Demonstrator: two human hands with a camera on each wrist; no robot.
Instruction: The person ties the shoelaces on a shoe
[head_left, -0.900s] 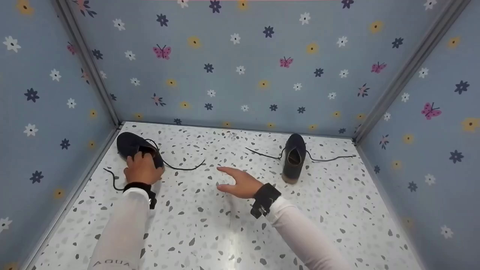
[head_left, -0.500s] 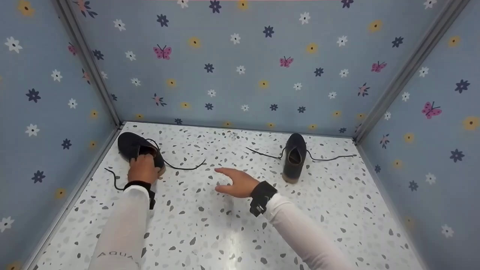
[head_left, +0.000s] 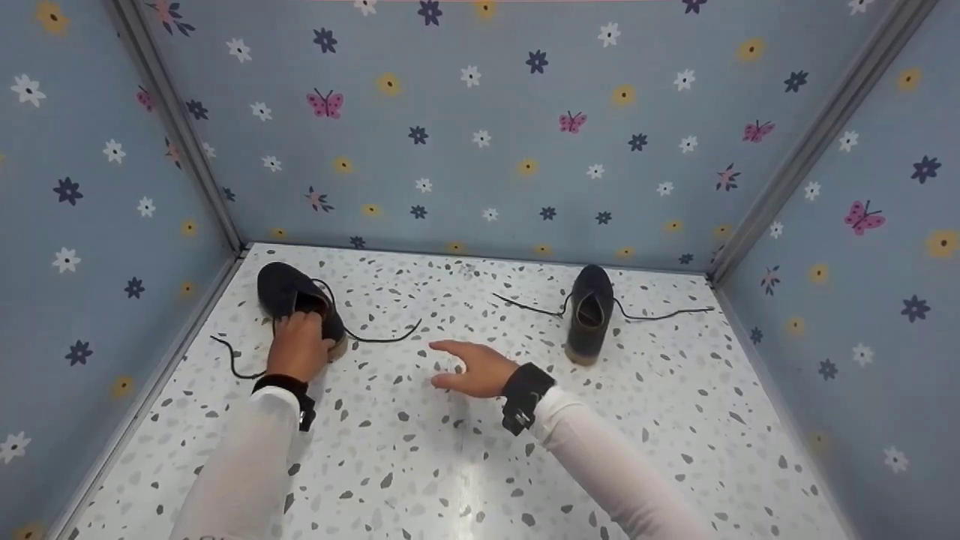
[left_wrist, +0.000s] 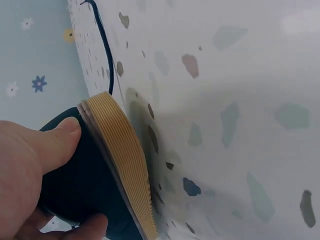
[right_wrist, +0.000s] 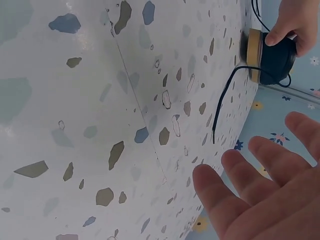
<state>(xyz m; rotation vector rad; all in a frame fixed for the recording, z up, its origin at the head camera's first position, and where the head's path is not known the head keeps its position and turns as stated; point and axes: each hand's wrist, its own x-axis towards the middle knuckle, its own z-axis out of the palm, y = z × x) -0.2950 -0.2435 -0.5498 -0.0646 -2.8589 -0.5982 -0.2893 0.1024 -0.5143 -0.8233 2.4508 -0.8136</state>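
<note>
My left hand (head_left: 300, 349) grips a dark navy lace-up shoe (head_left: 283, 289) at its heel end, some fingers reaching into the opening. In the left wrist view the thumb presses the shoe's heel (left_wrist: 85, 175) just above a tan ribbed sole (left_wrist: 122, 155). Loose laces trail from both sides of this shoe, one lace (head_left: 386, 339) pointing right. My right hand (head_left: 480, 367) hovers between the two shoes, thumb and fingers spread and holding nothing. To its right stands the matching shoe (head_left: 590, 315), toe toward the back wall, its laces stretched out to either side.
White speckled flooring (head_left: 420, 465) lies under everything. A blue flowered back panel (head_left: 480, 165) rises behind the shoes, and side panels (head_left: 82, 247) enclose the left and right, joined by grey corner strips (head_left: 180, 135).
The left hand has shifted the gripped shoe a little to the right, away from the left panel. The right hand and the other shoe have stayed nearly in place.
</note>
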